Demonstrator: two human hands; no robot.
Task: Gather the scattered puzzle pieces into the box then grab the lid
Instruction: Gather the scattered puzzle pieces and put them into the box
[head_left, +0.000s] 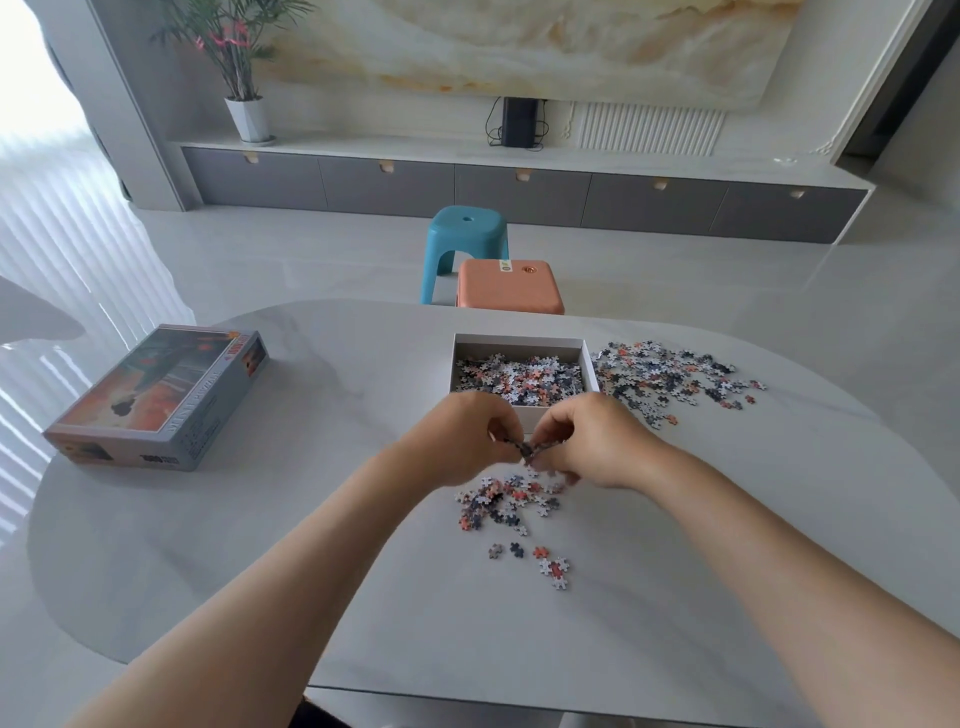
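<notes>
A pale, rounded table (218, 545) carries everything. Near its left edge lies the lid (156, 397), printed face up, a grey-sided rectangle with an orange and grey picture; its long axis runs from the near left toward the far middle of the table. Close to the far edge sits the box (519, 349), white, open and shallow, its long sides parallel to that edge, already holding a heap of pieces. Just right of the box a wide spread of puzzle pieces (675, 376) in grey, white, dark blue and coral covers the table toward its right edge. A smaller patch of pieces (506, 501) lies toward the near edge from the box, with a few strays beyond it. The left hand (462, 436) and right hand (592, 441) meet at the box's near wall, fingertips pinched together on a small clump of pieces above that patch.
</notes>
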